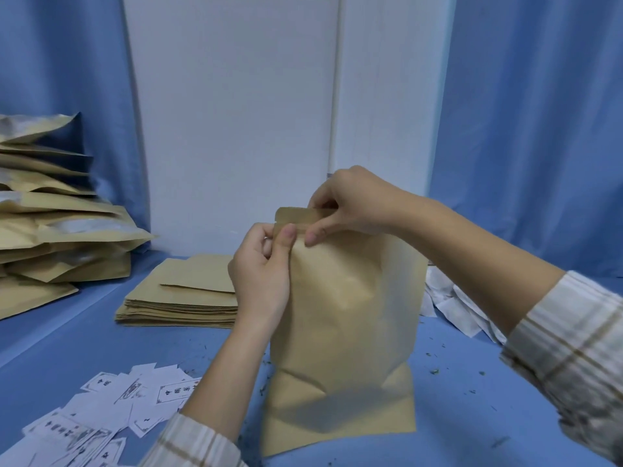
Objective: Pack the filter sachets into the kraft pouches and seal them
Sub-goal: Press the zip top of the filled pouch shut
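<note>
While the kraft pouch (340, 332) stands upright on the blue counter (472, 433) near the middle, both hands pinch its folded top strip: the left hand (261, 274) grips the strip's left end, the right hand (350, 205) its right part, fingers curled on it. Flat empty pouches (182, 294) lie stacked behind, filled pouches (50, 214) pile far left, printed labels (101, 409) scatter near left, white sachets (455, 305) lie right.
</note>
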Available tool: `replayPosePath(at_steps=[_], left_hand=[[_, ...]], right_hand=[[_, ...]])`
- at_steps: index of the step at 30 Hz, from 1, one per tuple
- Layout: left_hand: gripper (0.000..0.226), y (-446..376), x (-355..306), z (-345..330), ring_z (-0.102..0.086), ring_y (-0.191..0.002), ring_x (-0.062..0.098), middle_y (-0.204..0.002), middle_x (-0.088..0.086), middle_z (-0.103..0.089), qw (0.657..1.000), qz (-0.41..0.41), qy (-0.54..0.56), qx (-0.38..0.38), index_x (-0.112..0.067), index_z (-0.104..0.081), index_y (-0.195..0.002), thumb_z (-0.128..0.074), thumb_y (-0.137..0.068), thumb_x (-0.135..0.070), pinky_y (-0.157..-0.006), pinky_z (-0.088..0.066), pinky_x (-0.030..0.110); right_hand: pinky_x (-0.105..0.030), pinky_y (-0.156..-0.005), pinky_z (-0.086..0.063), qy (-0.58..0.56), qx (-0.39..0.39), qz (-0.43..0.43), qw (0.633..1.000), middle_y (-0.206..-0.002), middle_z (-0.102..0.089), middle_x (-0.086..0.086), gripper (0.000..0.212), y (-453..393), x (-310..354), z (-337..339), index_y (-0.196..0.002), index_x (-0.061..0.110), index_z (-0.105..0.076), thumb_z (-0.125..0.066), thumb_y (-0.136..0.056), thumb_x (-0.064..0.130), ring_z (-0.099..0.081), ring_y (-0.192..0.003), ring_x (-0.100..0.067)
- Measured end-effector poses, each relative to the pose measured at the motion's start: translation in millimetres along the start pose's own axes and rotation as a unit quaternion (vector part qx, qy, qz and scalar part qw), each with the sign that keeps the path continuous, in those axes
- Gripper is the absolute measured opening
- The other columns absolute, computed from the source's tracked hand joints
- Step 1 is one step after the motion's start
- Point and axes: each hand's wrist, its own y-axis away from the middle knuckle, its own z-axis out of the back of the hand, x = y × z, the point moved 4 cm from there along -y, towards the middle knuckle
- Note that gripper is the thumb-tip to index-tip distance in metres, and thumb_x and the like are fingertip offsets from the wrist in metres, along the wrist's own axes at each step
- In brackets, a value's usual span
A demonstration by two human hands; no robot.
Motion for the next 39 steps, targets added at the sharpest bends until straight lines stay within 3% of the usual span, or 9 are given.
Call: replayPosePath(at_steps=[4,8,15,19,23,29,31,36,39], left_hand=[[0.027,-0.4,-3.1,-0.6,-0.032,-0.053,0.008,-0.048,-0.01,-0.036,1.0,-0.011,0.007,0.005,-0.023,-0.052,-0.066,-0.062,-0.09,-0.03,-0.054,-0.028,0.025],[0.026,-1.0,-3.3,-5.4,-0.034,-0.057,0.015,-0.057,0.005,-0.042,0.997,-0.001,0.034,0.063,-0.02,-0.053,-0.07,-0.061,-0.085,-0.04,-0.056,-0.027,0.03],[0.03,2.3,-1.0,-7.5,-0.045,-0.061,0.0,-0.061,-0.016,-0.056,0.998,0.023,0.017,0.054,-0.022,-0.061,-0.075,-0.045,-0.099,-0.026,-0.057,-0.035,0.016],[0.025,3.5,-4.7,1.4,-0.045,-0.063,0.006,-0.073,0.013,-0.06,0.999,-0.016,-0.03,0.03,-0.025,-0.061,-0.076,-0.048,-0.097,-0.027,-0.059,-0.037,0.017],[0.024,4.4,-6.4,-3.5,-0.04,-0.063,0.009,-0.067,0.01,-0.048,0.999,0.003,0.007,0.043,-0.021,-0.058,-0.073,-0.055,-0.095,-0.03,-0.06,-0.035,0.027],[0.022,0.2,-3.4,-4.7,-0.041,-0.055,0.015,-0.057,0.011,-0.052,0.996,0.017,0.07,0.051,-0.021,-0.055,-0.068,-0.072,-0.081,-0.026,-0.054,-0.033,0.028],[0.027,-0.7,-5.0,-5.7,-0.034,-0.052,0.014,-0.053,0.006,-0.045,0.998,0.0,0.059,0.032,-0.021,-0.049,-0.066,-0.07,-0.083,-0.022,-0.051,-0.028,0.028],[0.028,-9.4,-0.4,13.7,-0.036,-0.058,0.015,-0.061,0.011,-0.052,0.997,-0.005,0.08,0.007,-0.019,-0.046,-0.067,-0.068,-0.084,-0.018,-0.053,-0.03,0.024],[0.029,-9.4,0.2,15.3,-0.032,-0.052,0.009,-0.051,0.004,-0.047,0.997,-0.004,0.08,0.01,-0.018,-0.044,-0.066,-0.068,-0.084,-0.016,-0.049,-0.026,0.02]], right_hand=[[-0.014,-0.049,-0.02,0.014,-0.029,0.0,0.999,-0.046,-0.036,0.004,0.045,4.4,-3.8,0.0,-0.049,0.021,-0.046,-0.075,-0.069,0.049,-0.036,-0.048,-0.009],[-0.008,-0.054,-0.027,-0.059,-0.021,0.0,0.998,-0.059,-0.057,0.001,0.031,9.2,-5.1,-0.2,-0.072,0.016,-0.069,-0.075,-0.069,0.047,-0.045,-0.055,-0.005],[-0.024,-0.058,-0.038,0.005,-0.016,0.026,1.0,-0.057,-0.054,0.013,0.028,-1.2,5.6,-1.7,-0.072,0.02,-0.067,-0.075,-0.07,0.046,-0.048,-0.056,-0.001],[-0.014,-0.048,-0.032,-0.004,0.022,0.013,1.0,-0.049,-0.045,0.011,0.034,8.4,-12.3,1.2,-0.064,0.02,-0.06,-0.075,-0.068,0.05,-0.042,-0.052,-0.004],[-0.019,-0.048,-0.027,0.001,-0.005,0.045,0.999,-0.05,-0.035,0.0,0.046,14.1,-12.4,0.8,-0.064,0.002,-0.057,-0.075,-0.072,0.044,-0.032,-0.052,-0.01],[-0.015,-0.048,-0.031,-0.009,0.029,-0.007,1.0,-0.047,-0.05,0.011,0.032,19.4,-24.5,8.7,-0.059,0.022,-0.061,-0.075,-0.067,0.049,-0.043,-0.051,-0.003],[-0.02,-0.051,-0.03,0.009,0.008,0.006,1.0,-0.054,-0.056,0.001,0.037,19.6,-22.9,7.8,-0.068,0.012,-0.067,-0.073,-0.07,0.049,-0.042,-0.053,-0.007],[-0.023,-0.049,-0.024,0.006,0.024,0.001,1.0,-0.049,-0.031,0.003,0.04,28.8,-33.4,12.6,-0.064,0.006,-0.059,-0.073,-0.074,0.041,-0.031,-0.052,-0.01],[-0.02,-0.05,-0.028,0.005,0.014,-0.017,1.0,-0.046,-0.036,0.003,0.034,31.0,-38.6,13.4,-0.067,0.01,-0.064,-0.075,-0.072,0.042,-0.035,-0.054,-0.009]])
